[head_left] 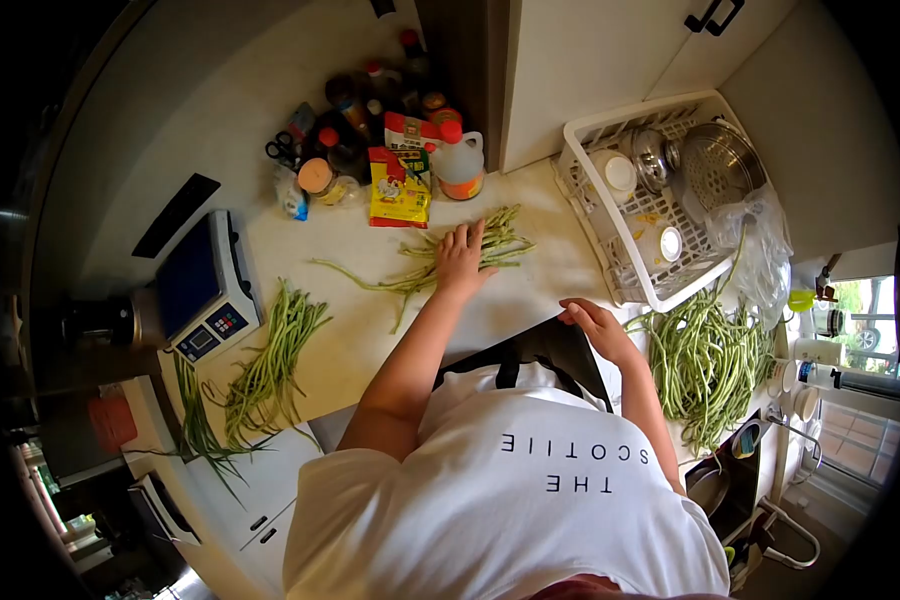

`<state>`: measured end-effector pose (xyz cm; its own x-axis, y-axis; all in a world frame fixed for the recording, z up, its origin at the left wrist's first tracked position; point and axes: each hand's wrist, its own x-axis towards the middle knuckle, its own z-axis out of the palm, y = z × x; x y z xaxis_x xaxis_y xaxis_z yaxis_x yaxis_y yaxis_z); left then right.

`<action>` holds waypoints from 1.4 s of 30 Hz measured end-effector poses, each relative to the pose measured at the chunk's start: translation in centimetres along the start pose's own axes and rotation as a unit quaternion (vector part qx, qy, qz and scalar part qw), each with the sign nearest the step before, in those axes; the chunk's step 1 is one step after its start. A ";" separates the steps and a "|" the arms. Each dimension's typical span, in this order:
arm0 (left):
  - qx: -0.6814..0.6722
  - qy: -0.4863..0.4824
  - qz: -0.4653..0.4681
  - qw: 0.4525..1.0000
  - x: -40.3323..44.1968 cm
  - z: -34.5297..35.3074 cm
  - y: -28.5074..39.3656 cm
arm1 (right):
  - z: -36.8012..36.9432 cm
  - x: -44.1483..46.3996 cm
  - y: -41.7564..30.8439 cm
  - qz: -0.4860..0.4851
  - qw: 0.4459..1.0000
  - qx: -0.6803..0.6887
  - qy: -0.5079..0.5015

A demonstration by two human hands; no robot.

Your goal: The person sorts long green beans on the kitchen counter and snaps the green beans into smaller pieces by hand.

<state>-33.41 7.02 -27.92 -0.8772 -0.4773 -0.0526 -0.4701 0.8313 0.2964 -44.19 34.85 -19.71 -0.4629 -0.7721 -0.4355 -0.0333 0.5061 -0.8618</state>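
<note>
My left hand (460, 264) lies over a small bunch of long green beans (505, 245) on the counter, its fingers closed across the stalks and its thumb out to the right. A few bean ends trail away to the left of it. Near the counter's front edge is my right hand (598, 328), with nothing visible in it and its fingers loosely apart. To its right lies a big heap of long beans (710, 360). Another bunch of long beans (278, 365) sits at the left, with darker green stalks (198, 405) hanging over the counter edge.
A digital scale (210, 290) stands at the left. Bottles, jars and a yellow seasoning packet (400, 190) crowd the back wall beside a white jug (460, 165). A white dish rack (610, 255) holds bowls and a steel colander (720, 165). A clear plastic bag (760, 255) hangs beside it.
</note>
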 end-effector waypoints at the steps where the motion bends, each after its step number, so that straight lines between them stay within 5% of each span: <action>1: 0.001 0.003 -0.002 1.000 -0.1 0.4 0.0 | 0.0 0.1 0.1 0.003 1.000 0.000 -0.002; 3: 0.010 -0.025 -0.049 0.998 -0.3 0.6 1.1 | 0.0 0.1 0.6 0.003 1.000 0.001 0.002; 9: -0.103 0.122 -0.018 0.987 0.5 -1.6 -2.1 | 0.4 0.1 0.9 -0.002 1.000 0.010 0.000; 11: -0.030 0.234 -0.147 0.961 1.6 -1.5 -5.4 | 0.5 0.0 1.1 0.001 1.000 0.027 0.006; 15: -0.080 0.200 -0.317 0.924 3.0 -2.9 -7.4 | 0.8 -0.4 1.2 -0.005 1.000 0.026 0.011; 18: -0.129 0.130 -0.262 0.948 4.7 -1.5 -9.5 | 0.9 -0.7 1.6 0.001 1.000 0.022 0.020; 21: -0.126 0.195 -0.187 0.954 6.4 -0.7 -11.4 | 0.7 -1.0 1.6 -0.002 1.000 0.018 0.022; 24: -0.123 0.143 -0.200 0.961 4.9 -3.1 -9.1 | 0.5 -1.6 1.4 0.005 0.999 0.031 0.035; 28: -0.053 0.137 0.094 0.985 -1.6 -3.2 -1.8 | 0.8 -1.8 2.9 0.033 0.996 0.061 0.056; 29: 0.007 0.062 0.094 0.994 -3.0 -1.3 -1.1 | 0.8 -1.8 3.1 0.036 0.996 0.063 0.055; 37: -0.005 -0.005 0.035 0.999 -3.8 0.0 -0.3 | 1.5 -0.8 2.5 0.027 0.999 0.023 0.014; 42: -0.108 0.139 0.103 0.979 -7.8 -3.9 -2.9 | 2.4 0.5 2.6 0.017 1.000 0.011 -0.015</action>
<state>-24.79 7.22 -24.65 -0.8768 -0.3899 0.2814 -0.2283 0.8527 0.4699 -42.42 34.85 -22.83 -0.4366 -0.7656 -0.4725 0.0026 0.5242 -0.8516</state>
